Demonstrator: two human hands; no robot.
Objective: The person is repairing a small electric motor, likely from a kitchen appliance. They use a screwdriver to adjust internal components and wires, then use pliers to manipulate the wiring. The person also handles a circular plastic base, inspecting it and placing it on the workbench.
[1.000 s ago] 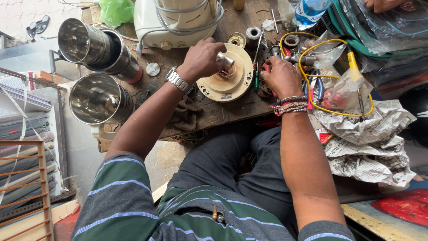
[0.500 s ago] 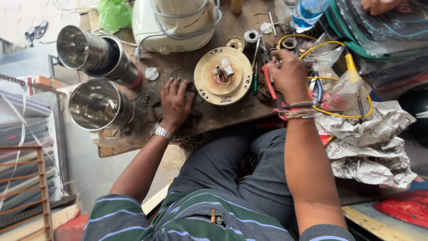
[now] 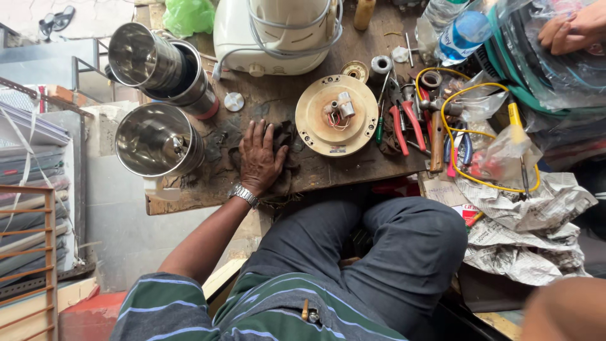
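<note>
— The left hand lies flat, fingers spread, palm down on a dark rag near the front edge of the bench. It grips nothing; it only presses the cloth.

— And the right hand?

— Only a blurred patch shows at the lower right corner of the view, likely the forearm; whether that hand is open or closed I cannot tell.

— How should the wiping go?

— I'd judge: keep the palm flat, bunch the rag under the fingers, and stroke along the front edge, away from the loose parts.

— What sits beyond?

— Just past the rag, toward mid-bench, the round cream motor plate with its wires upward. Left of the hand, a steel jar at the left edge. Red-handled pliers lie toward the right edge, and the white mixer base stands at the far edge.
</note>
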